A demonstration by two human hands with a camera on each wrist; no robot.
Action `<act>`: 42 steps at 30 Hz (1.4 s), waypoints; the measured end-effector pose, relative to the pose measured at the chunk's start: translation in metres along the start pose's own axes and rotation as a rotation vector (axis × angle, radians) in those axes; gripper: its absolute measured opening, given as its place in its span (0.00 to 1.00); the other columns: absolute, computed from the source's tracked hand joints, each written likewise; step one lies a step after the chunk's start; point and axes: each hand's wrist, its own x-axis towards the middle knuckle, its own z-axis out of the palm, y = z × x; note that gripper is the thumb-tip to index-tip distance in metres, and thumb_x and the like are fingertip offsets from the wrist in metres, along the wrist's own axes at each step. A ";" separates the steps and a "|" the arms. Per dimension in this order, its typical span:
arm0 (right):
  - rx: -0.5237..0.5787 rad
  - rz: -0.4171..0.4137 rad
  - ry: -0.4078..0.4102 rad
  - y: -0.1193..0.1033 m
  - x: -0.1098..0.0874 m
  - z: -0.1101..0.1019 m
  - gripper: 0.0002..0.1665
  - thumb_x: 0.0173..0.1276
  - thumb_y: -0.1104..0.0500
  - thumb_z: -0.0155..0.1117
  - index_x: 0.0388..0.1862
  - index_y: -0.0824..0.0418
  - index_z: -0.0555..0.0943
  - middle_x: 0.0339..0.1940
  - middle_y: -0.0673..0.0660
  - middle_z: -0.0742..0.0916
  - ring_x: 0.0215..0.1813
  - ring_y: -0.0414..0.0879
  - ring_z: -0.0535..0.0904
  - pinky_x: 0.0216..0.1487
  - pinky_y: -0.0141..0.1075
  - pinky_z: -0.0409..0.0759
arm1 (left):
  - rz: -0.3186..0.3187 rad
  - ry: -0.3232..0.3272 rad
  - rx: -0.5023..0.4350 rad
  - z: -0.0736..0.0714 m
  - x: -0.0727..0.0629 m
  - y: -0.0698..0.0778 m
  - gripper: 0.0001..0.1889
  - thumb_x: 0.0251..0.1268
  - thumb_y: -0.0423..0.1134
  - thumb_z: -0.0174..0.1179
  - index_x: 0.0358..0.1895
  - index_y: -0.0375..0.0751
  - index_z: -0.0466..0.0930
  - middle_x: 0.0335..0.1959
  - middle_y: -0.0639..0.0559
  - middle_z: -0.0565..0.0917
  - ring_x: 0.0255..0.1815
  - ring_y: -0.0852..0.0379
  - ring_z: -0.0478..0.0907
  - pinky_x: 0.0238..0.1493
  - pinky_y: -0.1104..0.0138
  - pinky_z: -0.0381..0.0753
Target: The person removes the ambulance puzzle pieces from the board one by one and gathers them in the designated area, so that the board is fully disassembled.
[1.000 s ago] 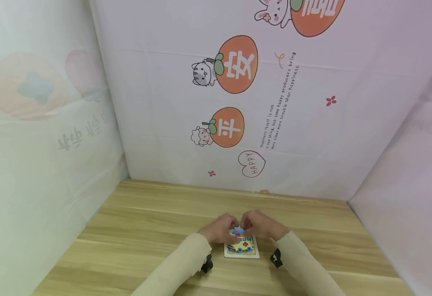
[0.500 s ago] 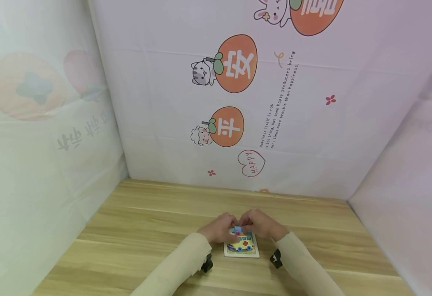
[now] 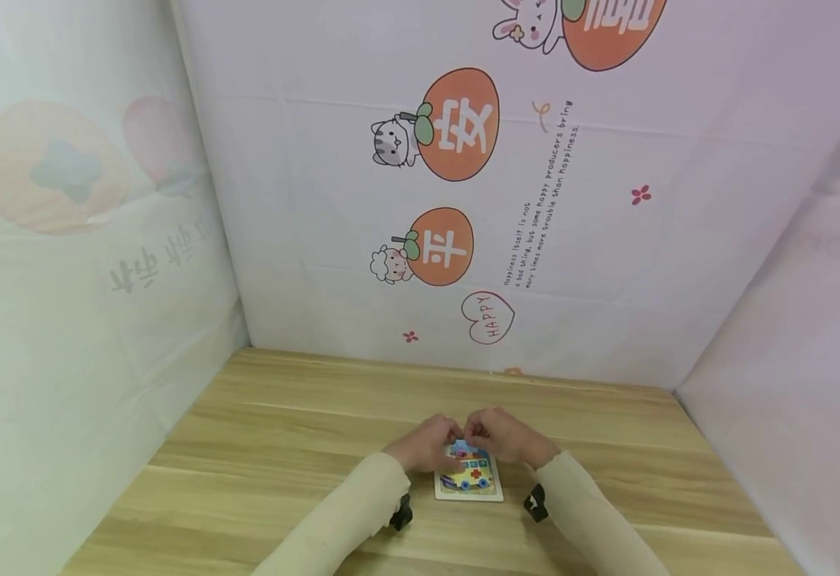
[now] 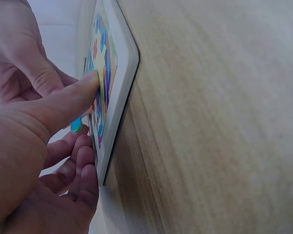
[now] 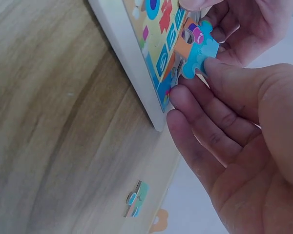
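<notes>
A small jigsaw puzzle board point(image 3: 469, 497) with a white border and a yellow ambulance picture lies on the table. My left hand point(image 3: 429, 442) holds it from the left, thumb point(image 4: 90, 84) on the picture and fingers curled at the far edge. Between the thumb and fingers of my right hand point(image 3: 510, 436) is a puzzle piece point(image 5: 201, 52), blue and orange with a pink detail. This piece tilts up over the far part of the board, and its green knob comes close to the left fingers.
A loose puzzle piece point(image 5: 137, 199) lies on the wooden table point(image 3: 305, 432) beyond the board, in the right wrist view. White printed cloth walls point(image 3: 334, 240) enclose the table at the back and both sides.
My right fingers have shifted slightly at the board's far edge, turning the puzzle piece a little. My left hand has stayed in place.
</notes>
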 end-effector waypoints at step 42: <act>-0.061 0.150 0.047 0.047 -0.060 -0.086 0.11 0.79 0.68 0.60 0.32 0.62 0.79 0.29 0.50 0.80 0.31 0.37 0.70 0.33 0.30 0.70 | -0.014 0.009 0.036 0.003 0.001 0.001 0.25 0.63 0.41 0.77 0.60 0.37 0.81 0.52 0.50 0.80 0.52 0.59 0.76 0.61 0.65 0.80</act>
